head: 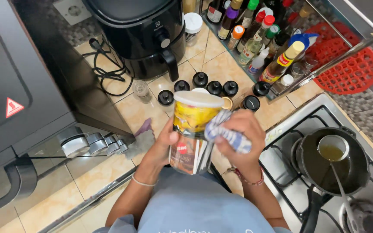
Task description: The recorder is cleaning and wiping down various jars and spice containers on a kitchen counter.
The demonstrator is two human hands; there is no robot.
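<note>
My left hand (pixel 162 144) grips a tall clear jar (pixel 191 133) with a white lid and a yellow and red label, held upright in front of my chest. My right hand (pixel 242 133) presses a blue-and-white cloth (pixel 225 131) against the jar's right side. Both hands hover above the tiled counter (pixel 130 108), just in front of a row of small black-capped spice jars (pixel 214 87).
A black air fryer (pixel 145 34) stands behind, its cable coiled to the left. An oven (pixel 18 99) sits at far left. A rack of sauce bottles (pixel 260 39) and a red mat (pixel 352 69) are at back right. On the stove (pixel 290 129), a pan (pixel 331 162) holds oil and a strainer ladle.
</note>
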